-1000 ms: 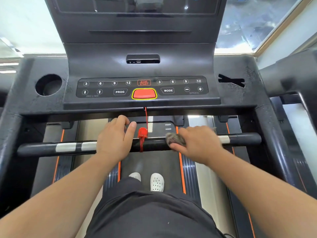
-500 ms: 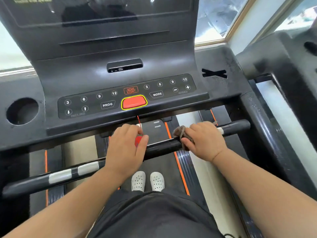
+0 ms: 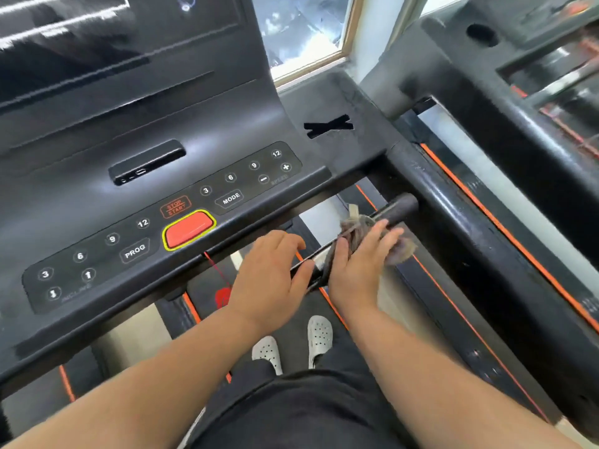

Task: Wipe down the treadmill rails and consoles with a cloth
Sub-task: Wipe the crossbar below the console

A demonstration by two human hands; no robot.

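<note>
- The grey cloth point(image 3: 366, 234) is bunched over the crossbar point(image 3: 397, 207), near its right end, just short of where the bar meets the right side rail point(image 3: 453, 228).
- The right hand point(image 3: 359, 264) lies on top of the cloth, fingers spread and fairly straight, pressing it to the bar rather than balling it up.
- The left hand point(image 3: 272, 273) grips the same bar just beside the right hand, fingers curled over the top and thumb on the near side.
- A second ago the cloth was near the middle of the bar. It has since slid rightward almost to the end, the left hand has followed, and the view has swung right.
- In my judgement the right half of the bar is nearly done. The bar's left half, the side rails and the console point(image 3: 139, 202) remain.
- Above the hands sits the red stop button point(image 3: 189, 230). A thin red safety cord point(image 3: 215, 270) hangs from under it to a clip point(image 3: 223, 298) by the left wrist.
- That cord could snag on a return stroke, and the button pad calls for a light touch.
- A neighbouring treadmill point(image 3: 518, 92) stands close on the right.
</note>
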